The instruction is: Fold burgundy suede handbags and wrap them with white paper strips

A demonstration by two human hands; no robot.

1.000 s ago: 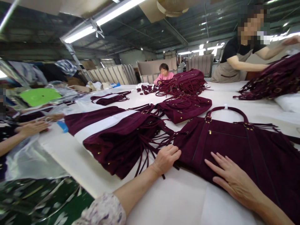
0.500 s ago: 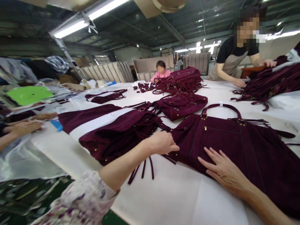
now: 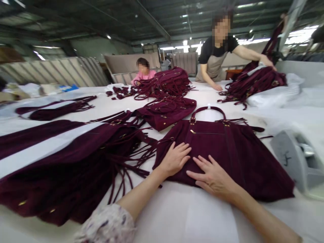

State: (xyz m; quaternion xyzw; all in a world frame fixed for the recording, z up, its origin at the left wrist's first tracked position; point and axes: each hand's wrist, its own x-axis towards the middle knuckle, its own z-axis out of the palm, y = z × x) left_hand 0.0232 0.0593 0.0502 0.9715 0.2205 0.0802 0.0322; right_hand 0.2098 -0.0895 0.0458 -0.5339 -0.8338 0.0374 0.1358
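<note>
A dark burgundy handbag [image 3: 243, 162] with brass fittings, a front zip and an upright loop handle lies flat on the white-covered table [image 3: 162, 209]. Flat on its lower left part rests my left hand [image 3: 176, 159], fingers stretched out. Just to the right, my right hand [image 3: 212, 175] lies spread on the bag's lower front, its fingertips close to the left hand. Neither hand grips anything. A stack of burgundy bags [image 3: 76, 168] with a white band across it is left of my forearm, its fringe strips trailing toward the handbag.
Another burgundy bag [image 3: 169, 113] lies behind, near a heap of fringed bags [image 3: 164, 81]. A banded bundle [image 3: 55, 109] is at the back left. A co-worker in an apron [image 3: 217, 60] handles a burgundy pile [image 3: 255, 81]; a person in pink [image 3: 144, 72] sits beyond. A grey-white device [image 3: 298, 158] stands at right.
My left hand has opened from a closed pinch at the bag's left edge and now lies flat on it. The view has turned right, and the co-worker's arm reaches farther over the pile.
</note>
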